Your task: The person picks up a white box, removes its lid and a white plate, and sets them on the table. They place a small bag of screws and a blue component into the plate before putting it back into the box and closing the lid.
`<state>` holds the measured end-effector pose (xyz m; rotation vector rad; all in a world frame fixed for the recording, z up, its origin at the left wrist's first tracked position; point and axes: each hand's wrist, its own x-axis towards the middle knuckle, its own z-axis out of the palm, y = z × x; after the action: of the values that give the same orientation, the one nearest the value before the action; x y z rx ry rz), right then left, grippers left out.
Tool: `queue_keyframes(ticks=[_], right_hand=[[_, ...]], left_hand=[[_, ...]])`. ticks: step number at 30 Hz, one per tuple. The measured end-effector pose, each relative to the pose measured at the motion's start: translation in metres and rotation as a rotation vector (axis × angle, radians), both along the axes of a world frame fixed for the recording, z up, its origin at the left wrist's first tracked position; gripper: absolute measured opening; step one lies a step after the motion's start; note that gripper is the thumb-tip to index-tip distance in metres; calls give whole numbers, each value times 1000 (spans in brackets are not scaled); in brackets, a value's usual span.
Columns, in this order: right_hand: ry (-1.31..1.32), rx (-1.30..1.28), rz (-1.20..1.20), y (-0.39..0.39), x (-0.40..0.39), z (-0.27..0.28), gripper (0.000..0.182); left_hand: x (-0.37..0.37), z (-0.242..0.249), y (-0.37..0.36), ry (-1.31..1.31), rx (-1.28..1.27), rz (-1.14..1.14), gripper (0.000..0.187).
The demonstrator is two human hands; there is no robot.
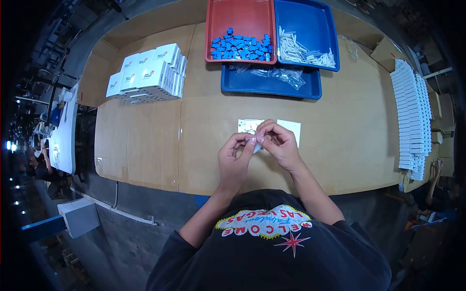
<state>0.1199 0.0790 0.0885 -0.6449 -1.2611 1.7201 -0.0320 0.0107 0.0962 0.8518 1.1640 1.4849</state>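
Above the cardboard-covered table, my left hand (234,159) and my right hand (282,148) meet with thumbs and fingertips pinched together. Between them they grip a small clear plastic bag (258,147), mostly covered by the fingers; its contents are hard to make out. Just beyond my fingers lies an opened white box (290,127), partly hidden by my hands, with printing or small parts on its left portion.
A red tray (241,17) holds blue pieces, and a blue tray (306,19) white sticks. Both overlap another blue tray (269,87) with clear bags. White boxes (150,75) are stacked left; more white boxes (411,116) line the right edge. Other people sit at both sides.
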Motion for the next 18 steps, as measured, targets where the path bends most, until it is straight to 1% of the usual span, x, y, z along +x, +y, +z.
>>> queue_keyframes(ticks=[2, 5, 8, 11, 14, 17, 18], right_hand=[[-4, 43, -1, 2, 0, 2, 8], [46, 30, 14, 9, 5, 3, 6], [74, -18, 63, 15, 10, 12, 4], [78, -56, 27, 17, 7, 14, 4], [-6, -51, 20, 20, 12, 14, 6], [-4, 58, 32, 20, 19, 7, 11], [-71, 80, 59, 21, 26, 4, 13]], left_hand=[[-2, 0, 2, 13, 17, -2, 15], [-2, 3, 5, 79, 38, 3, 16], [-3, 13, 8, -19, -26, -37, 18], [0, 12, 13, -118, -12, -11, 23], [-12, 2, 17, -115, -154, 21, 27], [-31, -10, 13, -349, -418, -232, 28], [-30, -14, 11, -385, -409, -250, 26]])
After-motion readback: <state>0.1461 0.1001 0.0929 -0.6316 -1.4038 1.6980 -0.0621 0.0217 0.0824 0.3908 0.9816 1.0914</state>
